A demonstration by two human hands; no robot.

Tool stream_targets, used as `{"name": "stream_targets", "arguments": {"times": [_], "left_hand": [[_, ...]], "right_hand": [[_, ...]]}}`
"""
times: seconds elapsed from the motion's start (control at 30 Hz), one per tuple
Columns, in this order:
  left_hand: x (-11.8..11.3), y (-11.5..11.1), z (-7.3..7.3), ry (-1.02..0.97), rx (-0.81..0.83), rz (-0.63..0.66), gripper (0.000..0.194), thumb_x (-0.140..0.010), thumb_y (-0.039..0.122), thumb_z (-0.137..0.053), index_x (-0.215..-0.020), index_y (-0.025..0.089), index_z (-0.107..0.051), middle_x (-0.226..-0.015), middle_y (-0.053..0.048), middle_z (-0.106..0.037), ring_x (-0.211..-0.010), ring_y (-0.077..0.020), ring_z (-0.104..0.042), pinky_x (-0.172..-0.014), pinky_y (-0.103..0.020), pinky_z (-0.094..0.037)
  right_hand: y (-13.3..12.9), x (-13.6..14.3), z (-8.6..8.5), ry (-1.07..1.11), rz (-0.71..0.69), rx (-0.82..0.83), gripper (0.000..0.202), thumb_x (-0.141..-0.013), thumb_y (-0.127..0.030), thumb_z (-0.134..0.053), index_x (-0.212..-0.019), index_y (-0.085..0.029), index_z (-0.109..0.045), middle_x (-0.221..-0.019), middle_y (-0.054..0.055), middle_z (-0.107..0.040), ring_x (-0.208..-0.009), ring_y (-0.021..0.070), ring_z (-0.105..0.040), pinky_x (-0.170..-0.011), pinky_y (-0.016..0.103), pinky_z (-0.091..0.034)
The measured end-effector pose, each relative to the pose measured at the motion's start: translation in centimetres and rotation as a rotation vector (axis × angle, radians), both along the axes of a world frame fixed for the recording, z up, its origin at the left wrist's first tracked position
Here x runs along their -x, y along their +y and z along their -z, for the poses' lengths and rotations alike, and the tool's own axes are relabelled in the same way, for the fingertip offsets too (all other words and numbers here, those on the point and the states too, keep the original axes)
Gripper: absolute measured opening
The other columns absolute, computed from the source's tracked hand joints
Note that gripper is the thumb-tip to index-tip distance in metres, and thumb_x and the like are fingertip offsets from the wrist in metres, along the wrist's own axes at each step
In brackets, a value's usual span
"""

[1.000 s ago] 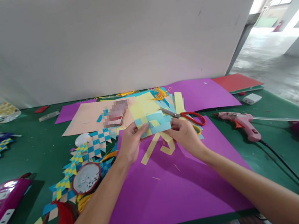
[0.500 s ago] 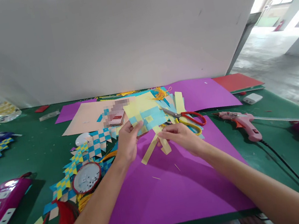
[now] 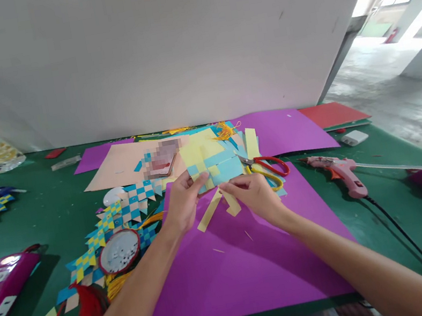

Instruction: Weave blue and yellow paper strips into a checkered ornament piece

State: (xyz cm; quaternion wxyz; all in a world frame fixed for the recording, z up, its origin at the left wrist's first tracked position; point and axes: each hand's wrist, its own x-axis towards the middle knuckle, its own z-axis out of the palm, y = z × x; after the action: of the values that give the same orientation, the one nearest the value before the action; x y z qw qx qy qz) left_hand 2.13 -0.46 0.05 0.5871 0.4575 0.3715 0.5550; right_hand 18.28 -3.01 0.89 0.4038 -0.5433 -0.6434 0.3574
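My left hand (image 3: 183, 200) is closed on a piece of paper weaving (image 3: 229, 168) made of light blue and pale yellow strips, thumb on top. At its near edge my right hand (image 3: 257, 194) pinches with thumb and fingertips on a pale yellow paper strip (image 3: 209, 211). One end of the strip slants down left; another folded yellow end (image 3: 233, 207) hangs below the right fingertips. Both hands are above a purple sheet (image 3: 243, 272). Just beyond the right hand lie scissors (image 3: 275, 164) with red and yellow handles.
A pink glue gun (image 3: 339, 170) with a black cord lies to the right. Left are woven checkered paper pieces (image 3: 109, 219), a round white dish (image 3: 120, 251), red tassels (image 3: 89, 313) and a purple power strip (image 3: 7, 286). A white board (image 3: 160, 52) stands behind.
My right hand has shifted slightly left along the weaving's near edge. The weaving has turned and sunk a little, and less of the yellow strip shows below it.
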Motion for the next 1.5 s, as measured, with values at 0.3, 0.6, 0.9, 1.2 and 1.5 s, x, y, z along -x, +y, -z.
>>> {"name": "stream_targets", "arguments": {"times": [0.3,0.6,0.9,1.2,1.5], "left_hand": [[-0.4,-0.3,-0.4,-0.009,0.034,0.033,0.035,-0.069,0.035,-0.08,-0.099,0.018,-0.072,-0.103,-0.008,-0.074,-0.095,-0.0261,-0.069,-0.081,-0.037,-0.054],[-0.3,-0.3,-0.4,-0.042,0.059,0.006,0.032,-0.069,0.034,-0.079,-0.095,0.019,-0.071,-0.1,-0.007,-0.074,-0.092,-0.0252,-0.07,-0.083,-0.039,-0.057],[-0.3,-0.3,-0.4,-0.023,0.054,0.049,0.031,-0.072,0.034,-0.078,-0.098,0.018,-0.071,-0.103,-0.007,-0.074,-0.094,-0.0248,-0.069,-0.078,-0.035,-0.057],[-0.2,-0.3,-0.6,-0.029,0.089,0.112,0.032,-0.068,0.031,-0.081,-0.096,0.017,-0.072,-0.099,-0.007,-0.074,-0.089,-0.0227,-0.069,-0.074,-0.03,-0.057],[0.5,0.0,-1.0,-0.12,0.167,0.087,0.022,-0.072,0.022,-0.077,-0.093,0.019,-0.07,-0.1,-0.002,-0.073,-0.087,-0.0145,-0.067,-0.073,-0.021,-0.056]], "right_hand": [[-0.1,0.3,0.7,-0.054,0.027,-0.069,0.048,-0.083,-0.044,-0.057,-0.047,-0.019,-0.036,-0.051,-0.004,-0.024,-0.051,0.0095,-0.023,-0.047,0.026,-0.019],[-0.2,0.0,0.6,-0.036,-0.06,-0.094,0.039,-0.082,-0.043,-0.062,-0.052,-0.019,-0.054,-0.051,-0.003,-0.043,-0.052,0.0099,-0.034,-0.05,0.025,-0.026],[0.1,-0.1,0.3,0.006,-0.028,-0.016,0.038,-0.082,-0.041,-0.062,-0.051,-0.018,-0.059,-0.047,-0.004,-0.043,-0.048,0.009,-0.034,-0.047,0.025,-0.026],[0.0,-0.4,0.7,-0.074,-0.014,-0.16,0.037,-0.083,-0.042,-0.065,-0.055,-0.018,-0.064,-0.048,-0.003,-0.048,-0.049,0.0088,-0.037,-0.05,0.024,-0.03],[0.8,-0.9,0.7,-0.16,-0.032,-0.428,0.015,-0.081,-0.033,-0.07,-0.074,-0.02,-0.073,-0.075,0.002,-0.064,-0.072,0.0144,-0.056,-0.067,0.027,-0.043]]}}
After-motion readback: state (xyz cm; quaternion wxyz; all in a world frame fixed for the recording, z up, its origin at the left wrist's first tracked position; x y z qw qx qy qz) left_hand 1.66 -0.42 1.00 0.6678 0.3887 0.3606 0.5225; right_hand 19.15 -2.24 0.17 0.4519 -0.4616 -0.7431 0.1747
